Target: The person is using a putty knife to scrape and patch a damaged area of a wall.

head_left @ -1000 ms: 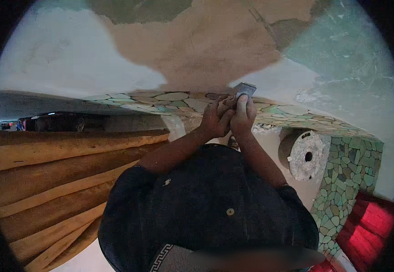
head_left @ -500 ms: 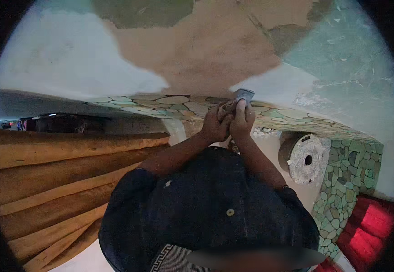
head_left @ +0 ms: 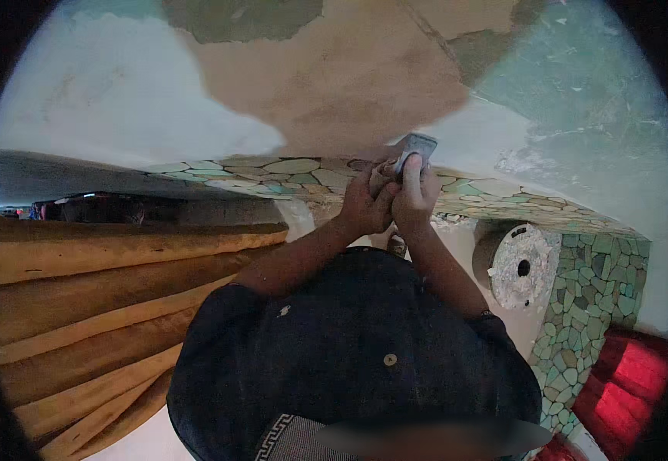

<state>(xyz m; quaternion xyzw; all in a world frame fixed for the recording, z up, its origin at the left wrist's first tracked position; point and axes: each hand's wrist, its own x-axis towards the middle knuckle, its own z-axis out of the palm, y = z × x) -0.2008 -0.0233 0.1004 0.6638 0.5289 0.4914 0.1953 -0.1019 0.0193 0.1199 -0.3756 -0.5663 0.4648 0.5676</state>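
My right hand is closed on a small grey flat-bladed scraper, with the thumb pressed along its face. The blade is up against the lower part of the painted wall, just above a band of stone-patterned cladding. Close beside it, my left hand is curled shut around a dusty brownish lump that I cannot make out. The two hands nearly touch. The wall carries a broad tan patch between white and pale green areas.
An orange-brown curtain hangs in folds at the left. To the right stands a round drum with a white-crusted top and a dark centre hole. Beyond it are a stone-patterned strip and red fabric.
My right hand and the scraper have moved slightly up and to the right. More of the blade's face shows. My left hand stays close by, with little movement.
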